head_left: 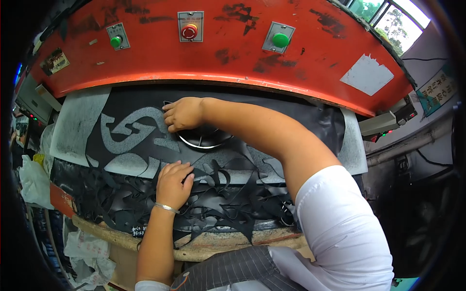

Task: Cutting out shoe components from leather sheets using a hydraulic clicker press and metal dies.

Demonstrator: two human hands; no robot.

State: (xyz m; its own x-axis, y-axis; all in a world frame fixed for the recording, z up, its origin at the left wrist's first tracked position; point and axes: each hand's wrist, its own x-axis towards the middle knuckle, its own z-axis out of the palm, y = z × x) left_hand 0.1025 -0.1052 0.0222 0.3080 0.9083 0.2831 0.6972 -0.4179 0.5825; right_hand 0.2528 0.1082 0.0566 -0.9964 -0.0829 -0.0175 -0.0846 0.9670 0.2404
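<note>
My right hand (184,114) reaches in from the right and grips the curved metal cutting die (200,146), a thin steel band with a crossbar. The die stands on a black leather-like sheet (315,121), partly hidden by my hand and forearm. Curved openings in the sheet, left of the die, expose the grey-white cutting board (73,131) underneath. Nearer to me, my left hand (174,183), with a silver bracelet at the wrist, lies with fingers stretched over the sheet's ragged front edge. Black offcuts (228,203) lie heaped around it.
A red press beam (228,60) spans the far side, carrying a red push button (189,32) and two green buttons (280,40). Grey boxes flank it, the right one (381,123) showing small lights. Plastic bags (35,184) hang at left. A worn padded edge (204,252) runs in front of me.
</note>
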